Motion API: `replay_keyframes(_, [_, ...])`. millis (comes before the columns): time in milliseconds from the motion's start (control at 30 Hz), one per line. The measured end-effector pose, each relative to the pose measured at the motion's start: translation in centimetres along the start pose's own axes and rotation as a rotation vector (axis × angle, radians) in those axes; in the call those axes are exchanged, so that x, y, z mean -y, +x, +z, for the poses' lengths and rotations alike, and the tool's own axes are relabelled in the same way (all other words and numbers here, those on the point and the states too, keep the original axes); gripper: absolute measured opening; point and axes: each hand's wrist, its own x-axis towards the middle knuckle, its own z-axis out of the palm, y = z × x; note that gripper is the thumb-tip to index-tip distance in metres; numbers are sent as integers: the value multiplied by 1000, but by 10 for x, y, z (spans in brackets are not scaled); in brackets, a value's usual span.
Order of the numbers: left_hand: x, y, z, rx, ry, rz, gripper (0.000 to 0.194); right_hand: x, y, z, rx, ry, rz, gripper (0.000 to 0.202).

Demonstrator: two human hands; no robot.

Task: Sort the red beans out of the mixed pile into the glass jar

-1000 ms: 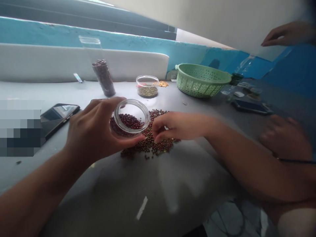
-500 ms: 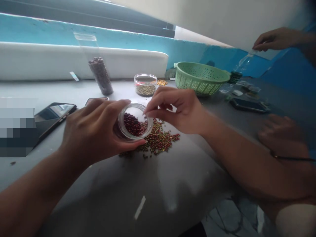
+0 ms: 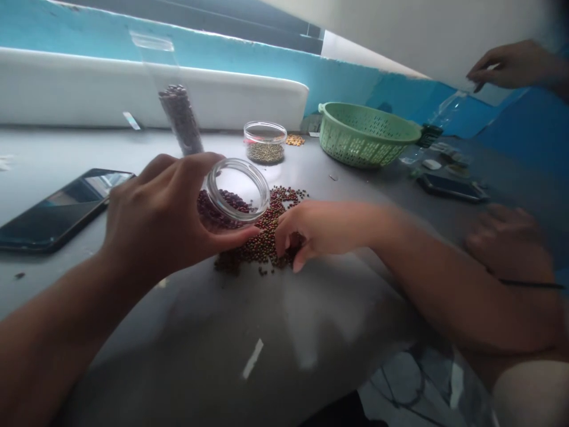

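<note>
My left hand point(image 3: 155, 207) is wrapped round a clear jar point(image 3: 237, 190), tilted with its open mouth towards me. Dark red beans point(image 3: 217, 210) lie along the jar's lower side. Below and to the right of it, a loose pile of small red and green beans point(image 3: 262, 246) spreads over the grey table. My right hand point(image 3: 306, 234) reaches down to the right side of this pile. Its fingers are curled, with the thumb apart from them. Whether any beans touch the fingertips I cannot make out.
Behind the jar stand a tall clear container of dark beans point(image 3: 180, 115) and a round tub of greenish beans point(image 3: 265, 151). A green basket point(image 3: 368, 136) is farther right. Phones point(image 3: 57, 207) lie on both sides. Another person's hand point(image 3: 520, 65) is above a clear bottle point(image 3: 444, 115).
My right hand has moved from the jar's mouth down to the bean pile. The jar has shifted slightly up and tilts differently. The other person's hand has risen off the bottle's top.
</note>
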Motion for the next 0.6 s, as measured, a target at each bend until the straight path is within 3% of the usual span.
replay_keyframes(400, [-2, 0, -1, 6, -6, 17, 84, 2, 4, 1, 18, 38, 7, 14])
replay_keyframes(600, [-1, 0, -1, 21, -10, 13, 84, 0, 4, 3, -94, 81, 19, 19])
